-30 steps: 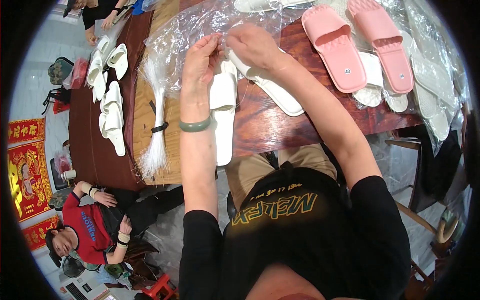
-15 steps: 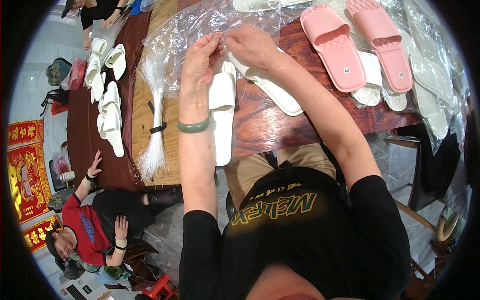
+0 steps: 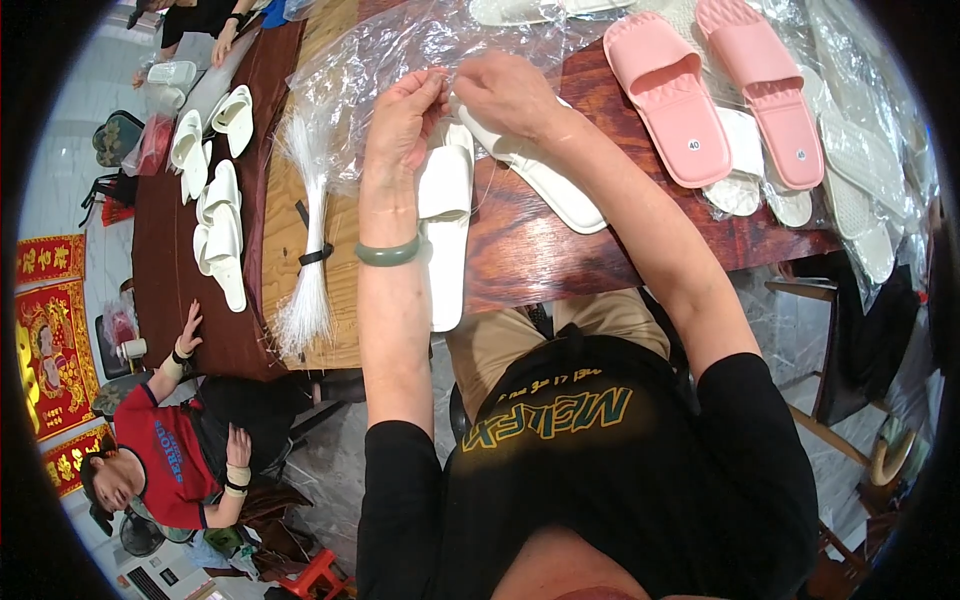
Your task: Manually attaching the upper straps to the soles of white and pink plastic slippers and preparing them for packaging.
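My left hand (image 3: 405, 115) and my right hand (image 3: 508, 95) are close together above the far part of the table, thumbs and fingers pinched. A thin clear plastic strand (image 3: 488, 185) loops down from between them over the slippers. Beneath my left hand lies a white slipper (image 3: 445, 190), its toe end partly hidden by that hand. A second white slipper (image 3: 560, 190) lies slanted under my right hand and forearm. What my right fingertips grip is mostly hidden behind the hand.
A tied bundle of white strands (image 3: 312, 250) lies left of my forearm. Clear plastic film (image 3: 350, 75) spreads behind my hands. Two pink slippers (image 3: 690, 145) and bagged white slippers (image 3: 860, 170) lie right. More white slippers (image 3: 220, 240) and two co-workers are at the left.
My hands stay in nearly the same pinch. At the far left, a co-worker has moved a white slipper pair away from the row. The person in red has shifted slightly.
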The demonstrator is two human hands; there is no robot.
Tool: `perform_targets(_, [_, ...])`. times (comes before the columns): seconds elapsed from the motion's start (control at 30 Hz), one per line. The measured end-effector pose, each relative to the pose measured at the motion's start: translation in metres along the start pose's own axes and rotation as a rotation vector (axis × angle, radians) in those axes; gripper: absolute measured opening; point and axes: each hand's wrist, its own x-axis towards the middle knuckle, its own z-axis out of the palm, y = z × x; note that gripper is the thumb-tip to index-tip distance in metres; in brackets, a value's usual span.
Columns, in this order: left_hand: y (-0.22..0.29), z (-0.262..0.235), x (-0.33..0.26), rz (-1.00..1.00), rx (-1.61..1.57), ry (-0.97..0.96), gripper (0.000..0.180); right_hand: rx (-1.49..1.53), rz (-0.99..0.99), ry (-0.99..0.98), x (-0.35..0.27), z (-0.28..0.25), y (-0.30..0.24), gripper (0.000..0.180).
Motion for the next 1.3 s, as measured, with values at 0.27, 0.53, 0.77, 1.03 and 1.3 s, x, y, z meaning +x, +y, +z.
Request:
perform_targets(0.27, [0.000, 0.000, 0.001, 0.012, -0.006, 0.009, 0.014, 0.028, 0.008, -0.023, 0.000, -0.002, -0.001, 0.031])
perform_targets(0.53, [-0.003, -0.005, 0.000, 0.019, 0.007, -0.035, 0.017, 0.043, 0.033, -0.039, -0.001, -0.002, -0.005, 0.031])
perform_targets(0.77, [-0.002, -0.005, 0.000, 0.010, 0.011, -0.044, 0.017, 0.029, -0.008, 0.008, -0.001, -0.001, -0.004, 0.031])
perform_targets(1.03, [0.001, -0.003, -0.003, 0.010, 0.067, -0.012, 0.017, 0.035, 0.013, -0.022, -0.002, -0.002, -0.006, 0.032])
perform_targets(1.3, [0.000, 0.003, -0.003, 0.008, 0.040, 0.006, 0.015, 0.016, 0.003, 0.002, -0.003, -0.001, -0.004, 0.033])
